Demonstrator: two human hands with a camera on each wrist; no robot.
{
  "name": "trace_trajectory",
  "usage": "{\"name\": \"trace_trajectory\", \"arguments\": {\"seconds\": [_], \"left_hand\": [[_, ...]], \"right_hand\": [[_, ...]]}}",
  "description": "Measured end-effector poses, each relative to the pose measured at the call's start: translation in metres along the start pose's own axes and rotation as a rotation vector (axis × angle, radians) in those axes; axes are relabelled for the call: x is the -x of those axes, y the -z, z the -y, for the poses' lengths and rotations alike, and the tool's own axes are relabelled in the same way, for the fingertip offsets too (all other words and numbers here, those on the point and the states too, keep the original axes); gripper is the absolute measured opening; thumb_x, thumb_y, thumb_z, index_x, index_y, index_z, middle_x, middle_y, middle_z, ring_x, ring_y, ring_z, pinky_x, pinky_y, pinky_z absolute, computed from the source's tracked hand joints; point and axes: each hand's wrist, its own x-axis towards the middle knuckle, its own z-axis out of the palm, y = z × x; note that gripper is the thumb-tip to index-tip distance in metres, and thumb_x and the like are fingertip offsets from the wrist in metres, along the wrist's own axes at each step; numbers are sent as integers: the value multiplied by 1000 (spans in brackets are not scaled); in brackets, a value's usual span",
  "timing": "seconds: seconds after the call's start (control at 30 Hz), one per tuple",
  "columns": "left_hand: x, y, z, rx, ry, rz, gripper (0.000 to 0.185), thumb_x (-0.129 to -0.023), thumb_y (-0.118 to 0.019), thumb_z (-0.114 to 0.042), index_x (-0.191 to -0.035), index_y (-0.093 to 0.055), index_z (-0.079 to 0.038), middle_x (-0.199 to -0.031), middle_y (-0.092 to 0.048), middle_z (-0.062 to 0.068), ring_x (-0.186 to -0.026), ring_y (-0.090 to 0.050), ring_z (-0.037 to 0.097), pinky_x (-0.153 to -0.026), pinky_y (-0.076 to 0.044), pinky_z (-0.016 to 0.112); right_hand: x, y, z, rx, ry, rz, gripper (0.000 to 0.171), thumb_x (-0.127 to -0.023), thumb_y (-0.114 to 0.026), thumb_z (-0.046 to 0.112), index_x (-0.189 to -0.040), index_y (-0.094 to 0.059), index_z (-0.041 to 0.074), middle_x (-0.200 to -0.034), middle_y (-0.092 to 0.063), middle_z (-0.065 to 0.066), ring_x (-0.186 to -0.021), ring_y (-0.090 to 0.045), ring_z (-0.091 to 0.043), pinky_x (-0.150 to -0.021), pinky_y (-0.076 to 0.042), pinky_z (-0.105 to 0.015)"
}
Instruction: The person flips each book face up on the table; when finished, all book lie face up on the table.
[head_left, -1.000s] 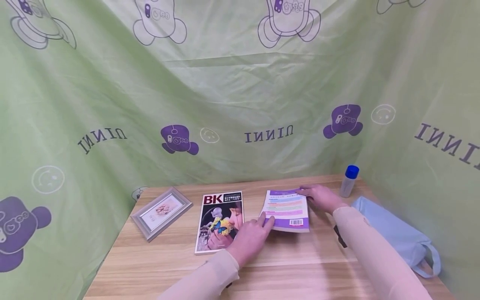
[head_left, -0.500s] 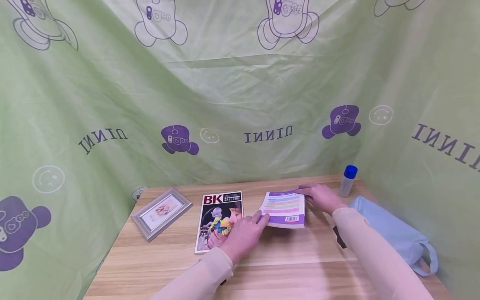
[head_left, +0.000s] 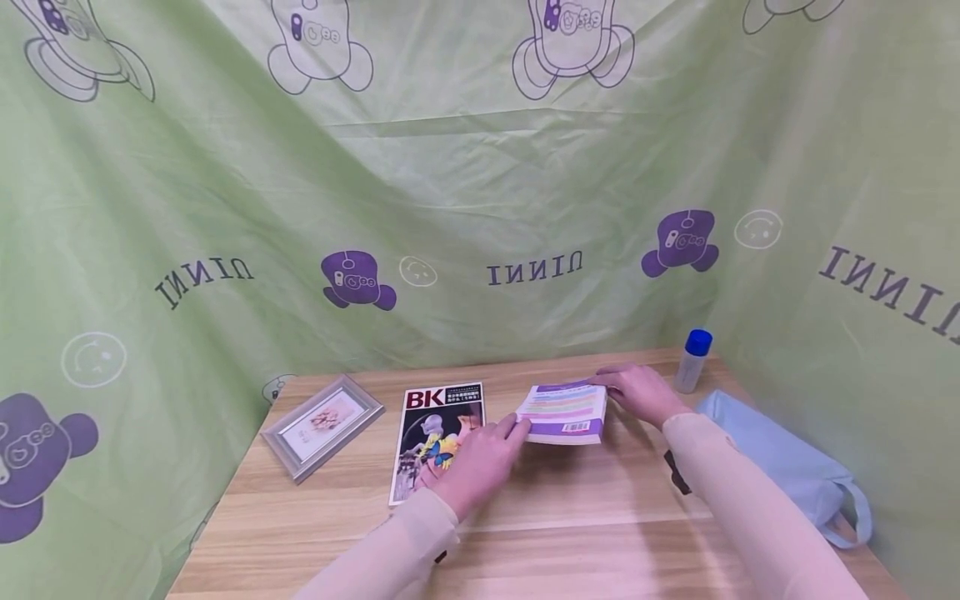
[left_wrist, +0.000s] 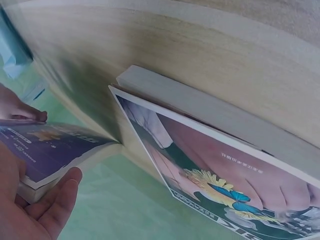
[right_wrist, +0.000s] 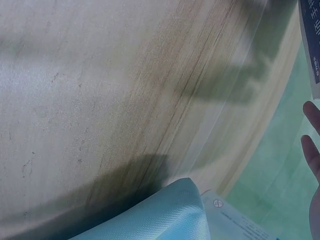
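A purple-and-white paperback book (head_left: pixel 564 413) is raised at its near edge, tilted up from the tabletop. My left hand (head_left: pixel 482 463) pinches its near left corner; in the left wrist view the left fingers (left_wrist: pixel 59 205) are under the book's purple cover (left_wrist: pixel 47 150). At the far right corner my right hand (head_left: pixel 641 395) holds the edge, fingertips partly hidden. The right wrist view catches only some right fingers (right_wrist: pixel 311 152) beside the book's corner (right_wrist: pixel 314 50). A thick book with "BK" on its cover (head_left: pixel 431 433) lies left of it, partly behind my left hand.
A grey picture frame (head_left: pixel 324 427) lies at the left of the wooden table (head_left: pixel 570 533). At the right stand a clear bottle with a blue cap (head_left: pixel 693 362) and a light blue bag (head_left: pixel 783 467). A green printed curtain (head_left: pixel 450 183) hangs behind and along the sides.
The near edge of the purple-and-white book has risen, tilting it more, and the book has shifted slightly left. My left hand has moved a little left and up with it; the right hand barely moved.
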Motion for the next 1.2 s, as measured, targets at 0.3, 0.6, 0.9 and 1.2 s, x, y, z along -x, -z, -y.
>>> {"name": "trace_trajectory", "arguments": {"seconds": [0.3, 0.6, 0.9, 1.2], "left_hand": [[-4, 5, 5, 11, -34, -99, 33, -103, -64, -13, -134, -61, -5, -122, -71, 16, -83, -74, 26, -67, -64, 39], [-7, 11, 9, 86, -4, -109, 32, -102, -66, -12, -133, -62, -4, -121, -73, 13, -98, -75, 25, -83, -62, 36], [-8, 16, 10, 142, 29, -100, 25, -103, -63, -7, -128, -60, -4, -113, -74, 10, -91, -74, 23, -78, -62, 35], [-8, 15, 13, 185, 58, -93, 25, -107, -58, -10, -131, -58, -3, -109, -74, 9, -89, -72, 24, -79, -62, 34]], "right_hand": [[0, 10, 3, -21, -35, 27, 32, -97, -70, 5, -128, -76, 13, -128, -71, -14, -111, -69, -40, -92, -56, -58], [-1, 15, 0, -50, -24, -17, 29, -96, -74, 7, -125, -77, 14, -125, -73, -9, -111, -70, -36, -91, -56, -57], [0, 21, 1, -69, -16, -30, 26, -96, -76, 9, -121, -78, 12, -121, -75, -7, -111, -70, -34, -94, -55, -56], [-1, 25, -3, -62, 7, -50, 24, -96, -76, 10, -119, -78, 10, -117, -76, -8, -106, -72, -34, -92, -56, -56]]}}
